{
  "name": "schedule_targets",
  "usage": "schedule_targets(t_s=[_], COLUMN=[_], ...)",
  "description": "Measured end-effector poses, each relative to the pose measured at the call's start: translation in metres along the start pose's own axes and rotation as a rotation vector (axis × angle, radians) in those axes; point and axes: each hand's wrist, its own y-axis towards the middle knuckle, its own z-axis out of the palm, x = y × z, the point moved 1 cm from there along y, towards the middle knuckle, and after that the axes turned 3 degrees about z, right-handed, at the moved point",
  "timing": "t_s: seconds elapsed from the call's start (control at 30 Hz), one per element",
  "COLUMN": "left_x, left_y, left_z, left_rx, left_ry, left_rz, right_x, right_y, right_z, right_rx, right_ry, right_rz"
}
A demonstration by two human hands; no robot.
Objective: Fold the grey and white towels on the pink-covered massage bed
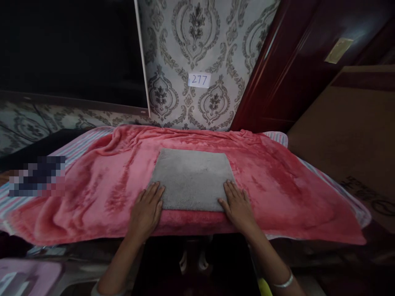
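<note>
A grey cloth [194, 179], roughly rectangular, lies flat on a pink plush blanket [271, 197]. My left hand [147, 207] rests palm down at the cloth's near left corner, its fingertips on the edge. On the opposite side my right hand [237, 203] lies palm down over the near right edge, fingers spread apart. Neither hand grasps anything. The cloth looks smooth, with its near edge running straight between my two hands.
Striped fabric [92, 135] shows beneath the blanket at both ends. A large cardboard box [345, 123] stands to the right. Behind are a dark television [70, 49], patterned wallpaper and a paper label [199, 80] reading 277. A pink stool-like surface [40, 273] is at lower left.
</note>
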Motion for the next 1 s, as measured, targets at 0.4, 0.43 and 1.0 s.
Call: schedule_targets(t_s=[0.4, 0.43, 1.0], left_x=[-0.011, -0.013, -0.012], left_y=[0.082, 0.088, 0.089], left_z=[-0.021, -0.016, 0.01], left_rx=[0.12, 0.173, 0.333], left_ry=[-0.054, -0.02, 0.044], left_rz=[-0.083, -0.083, -0.112], right_x=[0.106, 0.114, 0.009], right_y=[0.06, 0.066, 0.077], right_z=[-0.031, -0.029, -0.033], right_rx=[0.028, 0.049, 0.101], right_ry=[0.172, 0.173, 0.031], right_rz=[-0.371, -0.408, 0.017])
